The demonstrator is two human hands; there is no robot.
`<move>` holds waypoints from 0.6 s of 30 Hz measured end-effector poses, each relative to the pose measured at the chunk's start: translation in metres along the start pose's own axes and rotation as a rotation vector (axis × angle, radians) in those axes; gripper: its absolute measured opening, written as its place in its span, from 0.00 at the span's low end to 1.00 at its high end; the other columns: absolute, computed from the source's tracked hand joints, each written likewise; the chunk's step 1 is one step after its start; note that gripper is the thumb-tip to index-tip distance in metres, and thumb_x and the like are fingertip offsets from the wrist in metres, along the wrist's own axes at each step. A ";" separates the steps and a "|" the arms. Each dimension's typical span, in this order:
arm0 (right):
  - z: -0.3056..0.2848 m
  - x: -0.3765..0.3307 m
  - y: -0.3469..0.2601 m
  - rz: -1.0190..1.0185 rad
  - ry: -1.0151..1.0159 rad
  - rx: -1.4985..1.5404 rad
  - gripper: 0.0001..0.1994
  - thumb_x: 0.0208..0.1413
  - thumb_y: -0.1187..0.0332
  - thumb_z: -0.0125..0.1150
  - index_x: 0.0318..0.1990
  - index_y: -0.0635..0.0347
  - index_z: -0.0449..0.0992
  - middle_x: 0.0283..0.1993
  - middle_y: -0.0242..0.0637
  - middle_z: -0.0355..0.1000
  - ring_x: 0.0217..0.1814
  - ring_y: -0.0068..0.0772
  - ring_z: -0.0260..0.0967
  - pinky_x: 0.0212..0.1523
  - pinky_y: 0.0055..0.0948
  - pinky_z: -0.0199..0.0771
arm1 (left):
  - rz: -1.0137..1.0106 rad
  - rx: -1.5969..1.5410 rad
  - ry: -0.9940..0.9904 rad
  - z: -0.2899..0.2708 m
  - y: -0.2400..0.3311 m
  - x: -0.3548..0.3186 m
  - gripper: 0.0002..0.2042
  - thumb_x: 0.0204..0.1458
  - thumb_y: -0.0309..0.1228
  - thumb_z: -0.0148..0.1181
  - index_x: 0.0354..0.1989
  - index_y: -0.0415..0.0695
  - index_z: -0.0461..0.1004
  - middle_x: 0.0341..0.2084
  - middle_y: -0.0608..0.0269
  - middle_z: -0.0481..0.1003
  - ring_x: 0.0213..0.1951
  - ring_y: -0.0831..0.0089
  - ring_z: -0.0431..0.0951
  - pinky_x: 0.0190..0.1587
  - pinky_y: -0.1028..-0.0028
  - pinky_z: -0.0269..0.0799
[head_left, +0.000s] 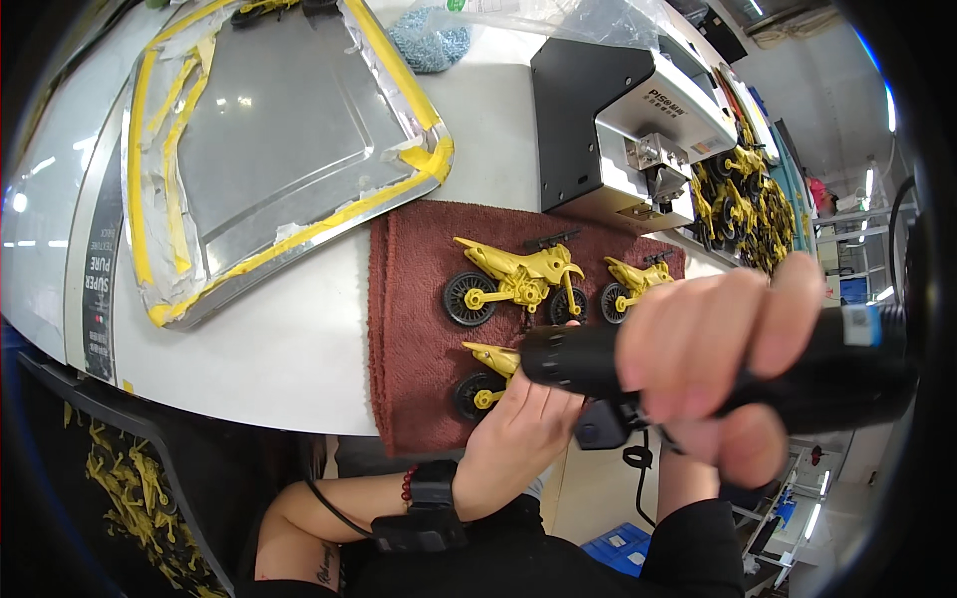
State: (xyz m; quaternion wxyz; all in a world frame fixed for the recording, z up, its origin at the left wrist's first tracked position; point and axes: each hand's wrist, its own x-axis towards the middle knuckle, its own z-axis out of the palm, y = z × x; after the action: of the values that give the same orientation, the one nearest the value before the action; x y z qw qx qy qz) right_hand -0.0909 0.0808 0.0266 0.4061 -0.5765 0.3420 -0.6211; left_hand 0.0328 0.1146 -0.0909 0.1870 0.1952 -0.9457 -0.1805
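Note:
My right hand (723,369) is wrapped around a black electric screwdriver (578,357), held sideways close to the camera, its tip pointing left. My left hand (518,429) rests on a yellow toy motorcycle (486,379) with black wheels at the near edge of a dark red towel (414,299); the hand hides most of that toy. Two more yellow toy motorcycles lie on the towel farther back, one in the middle (513,279) and one to its right (633,284). A black band sits on my left wrist.
A metal tray (279,130) edged with yellow tape lies at the back left of the white table (269,349). A black and grey machine (628,130) stands behind the towel. Several yellow motorcycles (743,199) are piled at the right. Yellow plastic scraps (130,488) fill a bin below left.

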 end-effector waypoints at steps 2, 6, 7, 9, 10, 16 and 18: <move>-0.009 0.005 -0.016 -0.092 0.093 0.037 0.13 0.46 0.72 0.58 0.35 0.56 0.58 0.23 0.30 0.60 0.21 0.25 0.60 0.28 0.28 0.63 | 0.009 0.080 -0.035 -0.004 0.000 0.004 0.24 0.44 0.30 0.47 0.54 0.35 0.64 0.54 0.48 0.62 0.55 0.59 0.64 0.59 0.64 0.56; -0.054 0.010 -0.062 -0.206 0.250 -0.035 0.09 0.47 0.71 0.52 0.34 0.59 0.61 0.25 0.28 0.57 0.24 0.21 0.54 0.33 0.24 0.54 | 0.044 -0.209 0.055 -0.068 -0.012 0.021 0.24 0.42 0.31 0.55 0.51 0.37 0.66 0.50 0.49 0.66 0.52 0.60 0.67 0.57 0.63 0.58; -0.066 0.014 -0.066 -0.202 0.230 -0.051 0.07 0.48 0.71 0.50 0.35 0.59 0.62 0.25 0.29 0.56 0.25 0.21 0.53 0.33 0.25 0.54 | 0.045 -0.281 0.060 -0.082 -0.020 0.025 0.25 0.39 0.34 0.61 0.49 0.40 0.67 0.49 0.52 0.67 0.51 0.60 0.67 0.56 0.61 0.59; -0.080 0.025 -0.064 -0.144 0.247 -0.042 0.10 0.49 0.69 0.51 0.39 0.57 0.63 0.26 0.31 0.59 0.26 0.27 0.58 0.36 0.32 0.59 | -0.019 -0.076 0.107 -0.106 -0.042 0.042 0.26 0.35 0.30 0.64 0.47 0.40 0.67 0.45 0.56 0.69 0.49 0.60 0.69 0.56 0.60 0.59; -0.081 0.032 -0.060 -0.172 0.264 -0.055 0.10 0.49 0.69 0.52 0.39 0.57 0.63 0.25 0.32 0.60 0.25 0.28 0.58 0.36 0.33 0.60 | -0.059 0.074 0.083 -0.116 -0.049 0.052 0.22 0.35 0.29 0.64 0.43 0.40 0.68 0.40 0.57 0.71 0.45 0.61 0.70 0.53 0.60 0.62; -0.102 0.044 -0.035 -0.278 0.279 -0.135 0.08 0.48 0.72 0.56 0.36 0.63 0.69 0.25 0.36 0.62 0.24 0.30 0.62 0.31 0.33 0.64 | 0.179 0.081 0.161 -0.122 -0.093 0.111 0.09 0.37 0.29 0.61 0.26 0.42 0.69 0.22 0.59 0.71 0.31 0.59 0.71 0.34 0.64 0.65; -0.105 0.047 -0.030 -0.296 0.290 -0.129 0.06 0.48 0.72 0.56 0.34 0.63 0.70 0.25 0.36 0.62 0.23 0.31 0.63 0.30 0.33 0.64 | 0.328 0.069 0.123 -0.121 -0.105 0.117 0.09 0.36 0.30 0.61 0.25 0.43 0.68 0.21 0.60 0.70 0.31 0.59 0.71 0.34 0.65 0.66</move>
State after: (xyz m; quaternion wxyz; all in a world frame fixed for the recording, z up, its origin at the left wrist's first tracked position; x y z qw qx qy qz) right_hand -0.1992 0.0474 0.0629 0.2193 -0.5499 0.3472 -0.7273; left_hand 0.0159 -0.0587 0.0035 0.2646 0.0554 -0.9573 -0.1027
